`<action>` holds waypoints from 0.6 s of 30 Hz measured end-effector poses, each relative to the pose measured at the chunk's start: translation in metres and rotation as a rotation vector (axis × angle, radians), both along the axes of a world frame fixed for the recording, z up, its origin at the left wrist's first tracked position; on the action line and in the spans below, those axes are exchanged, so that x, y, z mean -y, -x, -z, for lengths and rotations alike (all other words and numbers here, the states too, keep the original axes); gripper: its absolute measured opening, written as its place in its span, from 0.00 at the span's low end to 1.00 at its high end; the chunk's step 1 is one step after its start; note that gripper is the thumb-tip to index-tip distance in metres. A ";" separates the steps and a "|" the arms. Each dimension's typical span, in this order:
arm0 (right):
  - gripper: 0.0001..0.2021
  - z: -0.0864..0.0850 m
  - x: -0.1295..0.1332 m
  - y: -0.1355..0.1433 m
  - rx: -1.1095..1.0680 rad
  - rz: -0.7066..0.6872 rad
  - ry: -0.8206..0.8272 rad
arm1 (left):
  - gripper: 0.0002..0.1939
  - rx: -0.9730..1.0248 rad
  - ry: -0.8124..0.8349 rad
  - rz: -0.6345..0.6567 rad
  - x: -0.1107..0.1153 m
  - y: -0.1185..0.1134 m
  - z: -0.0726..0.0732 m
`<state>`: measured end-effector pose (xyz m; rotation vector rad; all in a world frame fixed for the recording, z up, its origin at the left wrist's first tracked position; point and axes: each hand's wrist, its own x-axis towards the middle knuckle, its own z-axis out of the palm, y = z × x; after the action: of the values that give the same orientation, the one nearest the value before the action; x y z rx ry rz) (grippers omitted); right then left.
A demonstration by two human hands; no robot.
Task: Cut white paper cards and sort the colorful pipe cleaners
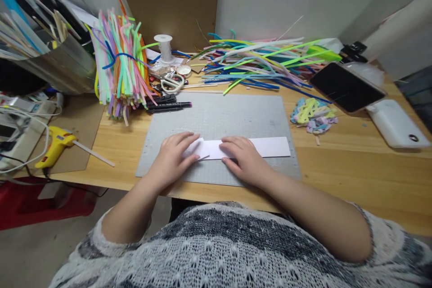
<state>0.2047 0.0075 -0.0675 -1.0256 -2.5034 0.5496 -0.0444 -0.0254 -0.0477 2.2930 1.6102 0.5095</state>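
Observation:
A long white paper strip [272, 147] lies flat across the grey cutting mat [216, 114]. Its left end looks folded over, or has a second white piece [201, 149] on top; which of the two I cannot tell. My left hand [175, 155] is closed on that end, fingers curled over it and thumb at the near side. Around the middle of the strip, my right hand [243, 156] holds it down with bent fingers on top and the thumb at the near edge. The right part of the strip sticks out past this hand.
A bundle of pipe cleaners [119, 63] stands at the back left beside black markers [168, 107] and scissors [173, 83]. Loose pipe cleaners [256, 63] spread along the back. A yellow glue gun [56, 144] lies left; a phone [347, 86] and white power bank [398, 123] sit right.

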 end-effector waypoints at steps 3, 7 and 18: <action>0.13 -0.001 0.001 0.000 0.001 -0.002 -0.009 | 0.23 -0.031 0.011 0.105 0.003 -0.003 0.001; 0.13 -0.001 0.001 0.000 0.002 -0.005 -0.016 | 0.16 -0.057 0.002 0.209 -0.001 -0.002 0.001; 0.11 -0.003 0.001 0.000 0.012 -0.013 -0.012 | 0.17 0.019 0.042 0.316 -0.013 -0.005 0.003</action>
<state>0.2048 0.0069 -0.0643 -1.0117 -2.5226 0.5328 -0.0391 -0.0123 -0.0511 2.4388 1.2032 0.4142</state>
